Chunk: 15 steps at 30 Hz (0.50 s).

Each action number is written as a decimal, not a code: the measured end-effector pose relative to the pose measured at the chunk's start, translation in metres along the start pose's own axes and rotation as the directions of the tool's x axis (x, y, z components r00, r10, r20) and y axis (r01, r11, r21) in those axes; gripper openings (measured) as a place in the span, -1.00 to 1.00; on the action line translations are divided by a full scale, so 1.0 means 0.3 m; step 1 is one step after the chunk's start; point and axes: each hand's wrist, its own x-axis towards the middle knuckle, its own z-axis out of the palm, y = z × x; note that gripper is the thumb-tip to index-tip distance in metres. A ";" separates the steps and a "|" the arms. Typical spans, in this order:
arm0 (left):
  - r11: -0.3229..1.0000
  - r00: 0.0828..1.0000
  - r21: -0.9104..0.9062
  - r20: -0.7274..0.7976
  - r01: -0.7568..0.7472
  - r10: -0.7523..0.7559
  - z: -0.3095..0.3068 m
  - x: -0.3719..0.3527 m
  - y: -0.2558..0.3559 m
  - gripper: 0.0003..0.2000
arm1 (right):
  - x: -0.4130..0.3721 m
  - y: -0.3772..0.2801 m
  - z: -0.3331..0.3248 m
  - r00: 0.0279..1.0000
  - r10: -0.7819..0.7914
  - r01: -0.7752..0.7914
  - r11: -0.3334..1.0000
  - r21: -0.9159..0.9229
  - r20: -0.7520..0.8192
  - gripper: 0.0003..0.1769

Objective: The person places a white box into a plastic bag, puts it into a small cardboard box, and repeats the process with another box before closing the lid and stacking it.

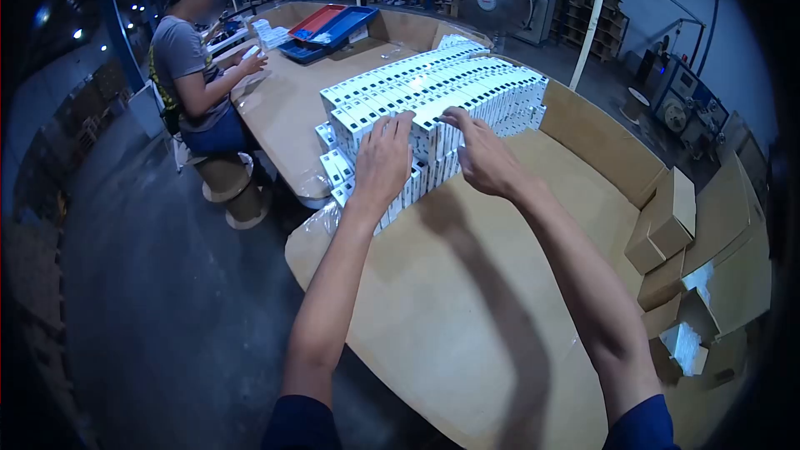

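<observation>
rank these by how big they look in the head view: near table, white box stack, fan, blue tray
1. near table
2. white box stack
3. fan and blue tray: about alike, both far from the camera, so left unranked

Wide bare tabletop point(467, 300) between near edge and stack of white boxes point(442, 100): free to pass. Straight ahead blocked by the stack, rows packed tight, box against box. Right side closed by upright cardboard wall point(600, 146) and brown cartons point(667, 225). Left of the stack only narrow strip, then table edge.
</observation>
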 end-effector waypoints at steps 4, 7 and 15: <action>0.996 0.996 0.014 0.020 -0.083 0.083 0.034 -0.004 -0.014 -0.42 | 0.062 0.029 0.019 1.000 -0.025 0.026 0.993 -0.111 0.012 -0.27; 0.996 0.996 0.012 -0.003 -0.091 0.091 0.039 -0.011 -0.030 -0.43 | 0.075 0.052 0.023 0.999 -0.018 0.023 0.982 -0.185 0.026 -0.26; 0.986 0.990 0.110 -0.056 -0.123 0.130 0.014 -0.030 -0.061 -0.72 | 0.083 0.042 0.040 0.996 -0.085 0.078 0.956 -0.281 -0.014 -0.35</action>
